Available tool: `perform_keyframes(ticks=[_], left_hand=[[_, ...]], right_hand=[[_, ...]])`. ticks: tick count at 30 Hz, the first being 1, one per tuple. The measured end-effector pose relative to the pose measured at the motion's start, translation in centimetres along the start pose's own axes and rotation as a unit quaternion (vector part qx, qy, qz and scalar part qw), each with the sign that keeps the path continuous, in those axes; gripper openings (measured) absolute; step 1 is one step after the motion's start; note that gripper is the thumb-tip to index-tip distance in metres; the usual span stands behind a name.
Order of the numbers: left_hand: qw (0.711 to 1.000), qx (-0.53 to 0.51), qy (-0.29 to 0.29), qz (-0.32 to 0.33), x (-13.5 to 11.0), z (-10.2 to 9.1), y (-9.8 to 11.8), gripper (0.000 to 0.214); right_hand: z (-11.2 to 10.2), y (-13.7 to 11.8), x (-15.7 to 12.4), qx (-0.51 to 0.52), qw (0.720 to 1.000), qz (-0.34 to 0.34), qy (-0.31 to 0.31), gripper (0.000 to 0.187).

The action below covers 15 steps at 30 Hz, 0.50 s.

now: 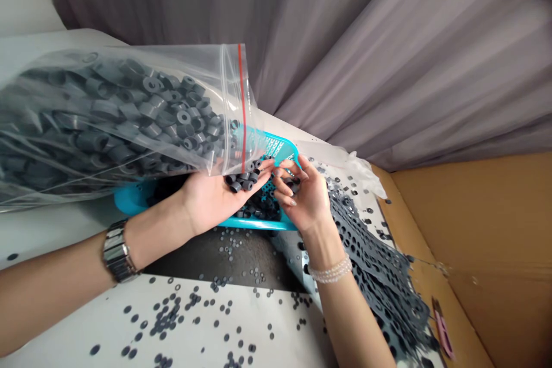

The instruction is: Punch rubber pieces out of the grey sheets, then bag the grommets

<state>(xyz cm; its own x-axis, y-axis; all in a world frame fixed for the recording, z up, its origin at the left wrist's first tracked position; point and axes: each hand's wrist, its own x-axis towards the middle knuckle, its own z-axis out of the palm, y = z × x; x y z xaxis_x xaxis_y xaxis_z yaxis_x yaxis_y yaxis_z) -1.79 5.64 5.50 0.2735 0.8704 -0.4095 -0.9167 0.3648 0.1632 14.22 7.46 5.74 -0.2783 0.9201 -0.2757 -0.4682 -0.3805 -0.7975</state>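
Note:
My left hand (224,198) lies palm up with its fingers stretched out, bearing a small heap of dark grey rubber rings (244,180). The mouth of a clear zip bag (224,86) with a red strip rests just above this palm. Inside the bag are many grey rings (150,109) of the same short tube shape. My right hand (306,192) faces it with curled fingers around a few dark rings (292,185), its fingertips close to the left ones. Beneath both hands stands a turquoise plastic basket (259,223), with more dark rings at its bottom.
Punched dark grey sheets (371,259) are piled on the right. Small dark discs (168,319) lie scattered over the white table. A cardboard panel (483,230) and a pink-handled cutter (443,330) are at the right. A grey curtain (345,40) hangs behind.

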Motion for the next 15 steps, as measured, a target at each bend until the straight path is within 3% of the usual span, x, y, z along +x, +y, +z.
perform_keyframes(ticks=[4,9,12,15], left_hand=[[1.000,-0.009,0.001,0.004,0.2,-0.2,0.0,0.035],[0.999,0.016,0.022,0.027,0.0,0.0,0.0,0.032],[0.998,0.036,0.036,0.028,-0.3,0.3,-0.2,0.031],[0.998,0.036,0.043,0.016,-0.4,0.5,-0.2,0.033]], right_hand=[[0.5,0.5,-0.3,-0.146,0.984,-0.094,0.049,0.015],[1.0,1.2,-0.7,-0.324,0.929,-0.160,0.087,0.026],[1.2,1.5,-0.6,-0.364,0.910,-0.170,0.098,0.026],[1.1,1.8,-0.5,-0.343,0.920,-0.163,0.098,0.026]])
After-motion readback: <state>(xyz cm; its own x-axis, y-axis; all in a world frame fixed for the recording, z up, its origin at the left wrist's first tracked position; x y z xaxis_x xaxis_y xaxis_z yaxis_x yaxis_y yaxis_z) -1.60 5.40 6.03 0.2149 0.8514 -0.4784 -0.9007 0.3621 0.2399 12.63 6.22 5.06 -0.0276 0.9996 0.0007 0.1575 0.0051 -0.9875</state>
